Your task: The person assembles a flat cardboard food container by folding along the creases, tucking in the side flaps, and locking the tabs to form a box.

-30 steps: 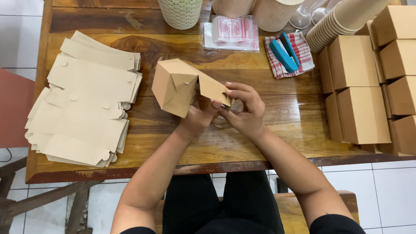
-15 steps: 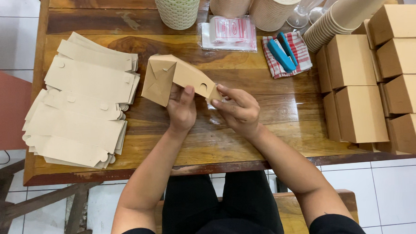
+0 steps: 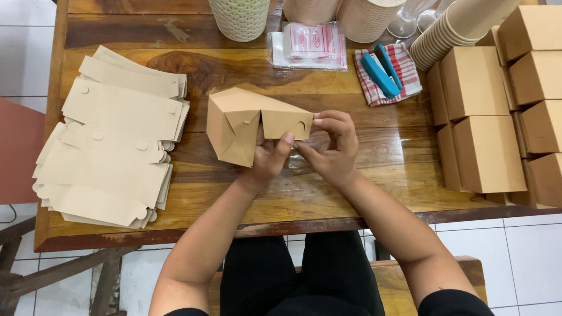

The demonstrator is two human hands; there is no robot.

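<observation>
A half-folded brown cardboard box (image 3: 239, 119) is held just above the wooden table (image 3: 381, 185), its end flaps partly tucked. My left hand (image 3: 270, 157) grips it from below, thumb up against the lower edge. My right hand (image 3: 334, 145) pinches the long side flap with the half-moon notch at its right end. Both hands sit close together at the table's middle.
A fanned stack of flat box blanks (image 3: 109, 142) lies at the left. Finished brown boxes (image 3: 510, 112) are stacked at the right. At the back stand a woven green-rimmed basket (image 3: 240, 13), paper rolls (image 3: 344, 6), stacked paper cups (image 3: 469, 17), a blue stapler on a checked cloth (image 3: 384, 70) and a plastic packet (image 3: 311, 45).
The box has turned and shifted slightly right. My right hand has moved up onto the notched flap, and my left hand now holds the box from beneath.
</observation>
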